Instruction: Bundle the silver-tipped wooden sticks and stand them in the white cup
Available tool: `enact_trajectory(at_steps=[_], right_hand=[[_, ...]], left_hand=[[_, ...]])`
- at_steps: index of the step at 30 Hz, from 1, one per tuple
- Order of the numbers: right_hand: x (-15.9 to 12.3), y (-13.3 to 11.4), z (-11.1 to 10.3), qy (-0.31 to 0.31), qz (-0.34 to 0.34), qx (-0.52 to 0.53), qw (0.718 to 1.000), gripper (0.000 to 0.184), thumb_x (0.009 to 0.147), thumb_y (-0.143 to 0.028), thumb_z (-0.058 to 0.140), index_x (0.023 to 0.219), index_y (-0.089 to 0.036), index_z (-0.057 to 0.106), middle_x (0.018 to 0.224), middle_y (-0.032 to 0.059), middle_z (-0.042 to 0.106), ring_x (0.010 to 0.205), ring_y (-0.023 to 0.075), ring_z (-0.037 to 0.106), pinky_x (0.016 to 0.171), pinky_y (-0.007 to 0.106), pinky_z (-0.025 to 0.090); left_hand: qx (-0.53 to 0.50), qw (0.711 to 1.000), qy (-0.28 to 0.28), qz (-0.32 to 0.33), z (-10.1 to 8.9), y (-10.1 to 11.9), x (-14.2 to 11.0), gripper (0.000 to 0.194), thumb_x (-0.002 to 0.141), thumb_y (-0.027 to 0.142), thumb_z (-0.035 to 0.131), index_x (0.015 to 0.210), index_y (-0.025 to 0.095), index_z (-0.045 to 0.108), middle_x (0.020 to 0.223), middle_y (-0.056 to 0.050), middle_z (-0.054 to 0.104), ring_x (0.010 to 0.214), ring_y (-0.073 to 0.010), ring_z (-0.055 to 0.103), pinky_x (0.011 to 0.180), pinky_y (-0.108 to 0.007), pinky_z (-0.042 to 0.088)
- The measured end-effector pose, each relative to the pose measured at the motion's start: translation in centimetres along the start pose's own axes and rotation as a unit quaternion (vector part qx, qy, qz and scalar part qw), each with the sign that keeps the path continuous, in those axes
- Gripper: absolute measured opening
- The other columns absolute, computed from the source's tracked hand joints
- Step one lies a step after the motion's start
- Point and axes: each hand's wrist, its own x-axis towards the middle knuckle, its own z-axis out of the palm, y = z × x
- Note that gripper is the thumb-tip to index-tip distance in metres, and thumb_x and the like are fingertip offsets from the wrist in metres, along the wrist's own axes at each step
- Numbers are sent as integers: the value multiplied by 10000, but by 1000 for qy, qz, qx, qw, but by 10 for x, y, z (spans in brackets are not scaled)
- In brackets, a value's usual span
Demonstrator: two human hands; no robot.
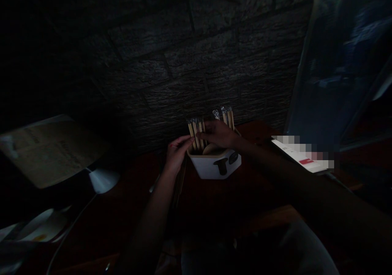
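A white paper tub (211,168) with dark lettering stands on a dark reddish table against the wall. Two groups of wrapped chopsticks rise from it: the left bundle (196,135) and the right bundle (228,117), both with clear plastic at their tops. My left hand (177,154) is closed at the tub's left rim, its thumb and fingertips against the left bundle. From the right, my right hand (219,134) reaches over the tub, fingers closed on that same bundle. A round tan edge (211,149) shows inside the tub below my right hand.
A lamp-like white cone (104,181) with a cord and a brown printed paper bag (45,150) are at left. Below them lies a white bowl-like thing (43,226). A lit, partly blurred screen (301,154) stands at right. Behind rises a dark stone wall (183,62).
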Motion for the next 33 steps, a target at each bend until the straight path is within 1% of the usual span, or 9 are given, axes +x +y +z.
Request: enact_trajectory(at_steps=[6, 11, 15, 18, 23, 25, 27, 31, 33], right_hand=[[0, -2, 0, -4, -5, 12, 1000, 148, 796, -263, 675, 915, -194, 728, 862, 52, 735, 850, 216, 669, 734, 309, 526], [0, -1, 1, -14, -9, 24, 1000, 195, 800, -257, 665, 967, -171, 718, 922, 38, 742, 883, 205, 676, 769, 294, 525], [1, 0, 1, -15, -19, 22, 999, 196, 794, -254, 673, 968, -181, 726, 902, 37, 746, 874, 207, 682, 767, 294, 526], [1, 0, 1, -14, -15, 12, 1000, 209, 790, -245, 677, 986, -193, 728, 888, 32, 746, 868, 208, 682, 765, 300, 528], [1, 0, 0, -5, -11, -6, 1000, 236, 794, -218, 677, 1024, -210, 728, 869, 36, 743, 864, 207, 676, 784, 319, 529], [1, 0, -1, -8, -11, -12, 1000, 243, 792, -219, 682, 1030, -215, 729, 840, 35, 740, 848, 209, 678, 779, 324, 532], [1, 1, -1, -9, -7, -13, 1000, 253, 791, -229, 686, 1040, -217, 724, 854, 34, 739, 847, 207, 680, 776, 320, 535], [2, 5, 2, -9, -14, 7, 1000, 219, 811, -253, 667, 1020, -207, 714, 979, 42, 734, 885, 190, 677, 801, 313, 533], [2, 6, 3, -18, -18, 25, 999, 195, 823, -264, 652, 996, -197, 708, 1000, 45, 731, 890, 189, 676, 810, 322, 531]], left_hand=[[-39, 999, 2, -13, 1, -5, 0, 282, 658, 335, 796, 895, 186, 764, 910, -50, 753, 917, -218, 662, 910, -348, 452], [-49, 999, 11, -19, 3, -7, 0, 285, 646, 330, 803, 883, 176, 767, 905, -54, 759, 914, -221, 672, 921, -355, 455], [-38, 999, 7, -3, 2, -7, 1, 256, 657, 318, 800, 872, 184, 769, 898, -47, 760, 910, -210, 674, 936, -352, 451], [-14, 1000, 10, 6, 1, -4, 0, 277, 667, 327, 792, 899, 178, 761, 905, -52, 758, 900, -210, 675, 922, -355, 465], [-16, 997, 24, 69, 2, 6, 0, 346, 693, 299, 774, 1012, 176, 720, 1021, -64, 738, 975, -199, 664, 930, -338, 480], [-22, 997, 38, 69, 1, 8, 0, 361, 676, 290, 786, 1009, 171, 716, 986, -65, 742, 946, -194, 672, 920, -341, 490], [-20, 997, 44, 68, 0, 9, 2, 354, 662, 289, 794, 984, 159, 721, 953, -69, 745, 916, -196, 678, 912, -351, 497], [-2, 997, 20, 75, -3, 13, 4, 326, 659, 291, 793, 949, 155, 730, 948, -79, 747, 912, -203, 683, 905, -360, 506], [11, 997, 1, 75, -5, 16, 5, 333, 661, 289, 793, 961, 158, 730, 947, -81, 748, 908, -204, 685, 895, -357, 512]])
